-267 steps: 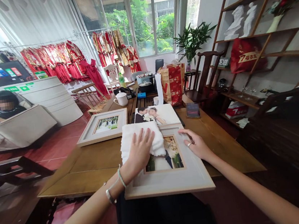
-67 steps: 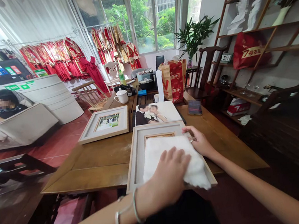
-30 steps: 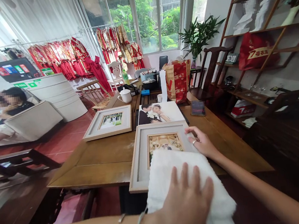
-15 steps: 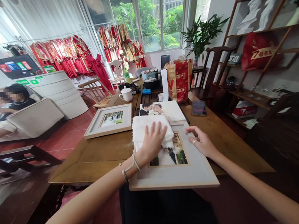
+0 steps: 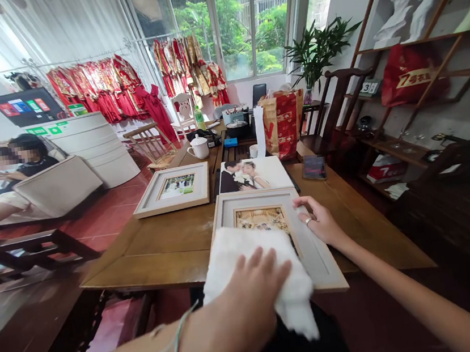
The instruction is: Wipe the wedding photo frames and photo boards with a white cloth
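Observation:
A white cloth (image 5: 244,255) lies over the near left part of a light-wood picture frame (image 5: 315,269). My left hand (image 5: 249,294) presses on it with the palm down, and one corner of the cloth hangs past the frame's near edge. The hand is slightly blurred. At the frame's right side my right hand (image 5: 315,220) grips the edge, its thumb and fingers closed around it. The top of the framed photo (image 5: 261,217) shows above the cloth, while its lower part is covered. The frame juts over the table's near edge.
A second framed picture (image 5: 174,186) lies at left on the wooden table (image 5: 154,249). Behind my frame are a couple's photo print (image 5: 275,172), a lidded white mug (image 5: 199,146) and a red-and-tan paper bag (image 5: 284,124). A small dark plaque (image 5: 313,167) stands right.
My left hand has drawn the cloth toward me, from the frame's far left part down over its near edge. The top of the photo is now uncovered. My right hand stays at the frame's right edge.

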